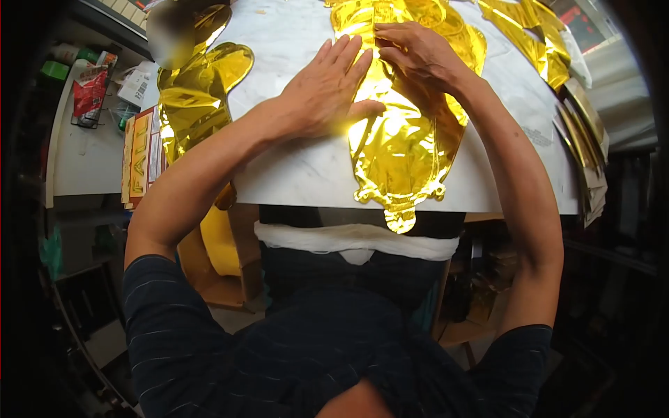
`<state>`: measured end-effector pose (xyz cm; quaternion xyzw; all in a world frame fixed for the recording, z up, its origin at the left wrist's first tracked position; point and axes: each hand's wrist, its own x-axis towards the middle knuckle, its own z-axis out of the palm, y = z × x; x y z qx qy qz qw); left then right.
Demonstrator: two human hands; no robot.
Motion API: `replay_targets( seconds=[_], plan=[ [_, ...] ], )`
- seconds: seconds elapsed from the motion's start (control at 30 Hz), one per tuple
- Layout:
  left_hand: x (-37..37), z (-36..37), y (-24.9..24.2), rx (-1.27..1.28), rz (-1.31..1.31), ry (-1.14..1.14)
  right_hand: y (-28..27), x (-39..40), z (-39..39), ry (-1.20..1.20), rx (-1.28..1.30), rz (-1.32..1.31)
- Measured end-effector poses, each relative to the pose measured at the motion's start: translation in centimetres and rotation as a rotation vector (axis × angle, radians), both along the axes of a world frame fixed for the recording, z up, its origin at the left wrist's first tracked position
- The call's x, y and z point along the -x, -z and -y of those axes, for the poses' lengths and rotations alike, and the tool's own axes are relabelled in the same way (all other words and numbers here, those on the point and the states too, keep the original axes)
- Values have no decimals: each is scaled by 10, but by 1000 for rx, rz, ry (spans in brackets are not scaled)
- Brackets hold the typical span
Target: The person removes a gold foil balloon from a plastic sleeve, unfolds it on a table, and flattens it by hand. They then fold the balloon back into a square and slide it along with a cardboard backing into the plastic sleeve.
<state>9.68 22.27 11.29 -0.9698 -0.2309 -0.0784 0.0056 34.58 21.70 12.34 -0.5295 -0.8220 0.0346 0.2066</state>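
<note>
White counter point(279, 177), marble-look, fills the upper middle of the frame. Gold foil piece point(401, 157), wrinkled, probably a flat balloon: lies on it at top center, narrowing toward the middle of the frame. Second gold foil point(191, 104): upper left, heaped near the counter's left side. Third gold foil point(526, 35): upper right corner area. Card stack point(589, 143): right side, leaning at the counter's edge. Lettered box point(143, 153): left side, just beside the second foil.

Left hand point(324, 90): top center, laid flat at the central foil's left edge, fingers straight and slightly spread, thumb out over the foil, gripping nothing. Right hand point(425, 59): to the right of it, on the foil, fingers bent; can't tell if they pinch any of it.

Red packet point(89, 90): upper left, on the side surface. Foil tab point(401, 219): center, sticks out past the counter's front edge.

Step looks like smoothing or folding the central foil. Next move probably calls for the left palm keeping the foil pinned while the right fingers work the layer over without creasing it.
</note>
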Motion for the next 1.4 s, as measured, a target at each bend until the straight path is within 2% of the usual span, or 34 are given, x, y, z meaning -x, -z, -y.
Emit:
replay_targets(
  seconds=[0.03, 0.07, 0.13, 0.2, 0.23, 0.3, 0.37, 0.43, 0.47, 0.57, 0.63, 0.73, 0.83, 0.9, 0.93, 1.0, 1.03, 1.1, 1.23, 1.3, 1.33, 1.4],
  plan=[
    [0, 0, 1, 3, 25, 3, -19, -8, 3, 100, 177, 1],
    [0, 0, 2, 10, 48, 4, -14, -27, 3, 210, 120, -103],
    [0, -1, 3, 27, 76, 4, -1, -70, 1, 297, -177, -68],
    [1, -2, 6, 29, 97, 12, -13, -83, 16, 416, -203, -126],
    [0, -3, 3, 21, 109, 10, -20, -84, 22, 487, -126, -196],
    [0, -5, -1, 111, -26, -15, -25, -87, 31, 605, -75, -221],
    [-1, -8, -7, 175, 8, -28, -25, -94, 33, 649, -98, -231],
    [-4, -16, -8, 198, 323, -28, -26, -106, 37, 746, -9, -240],
    [-6, -25, -10, 61, 339, -4, -25, -112, 36, 767, 60, -339],
    [-20, -45, -8, -33, 285, 12, -27, -119, 33, 919, 316, -652],
    [-27, -49, -3, -49, 258, 22, -24, -121, 28, 969, 311, -629],
    [-32, -44, 6, 48, 109, -13, -21, -129, 19, 960, 328, -518],
    [-30, -46, 12, 47, 105, 21, -19, -129, 16, 928, 318, -444],
    [-32, -47, 10, 50, 111, 10, -22, -135, 5, 822, 366, -253],
    [-32, -47, 9, 51, 97, 8, -22, -134, 4, 729, 356, -383],
    [-32, -45, 9, 54, 112, 16, -28, -135, -4, 773, 493, -579],
    [-32, -45, 9, 57, 113, 14, -45, -113, 3, 753, 539, -770],
    [-32, -45, 11, 55, 135, 15, -58, -103, 2, 723, 575, -842],
    [-33, -46, 12, 34, 152, 17, -46, -103, -27, 881, 514, -556],
    [-33, -46, 9, 81, 72, -3, -40, -107, -45, 856, 532, -526],
    [-32, -45, 8, 94, 93, -3, -34, -101, -50, 755, 502, -680],
    [-31, -44, 8, 91, 100, -7, -37, -100, -64, 716, 458, -522]
  ],
)
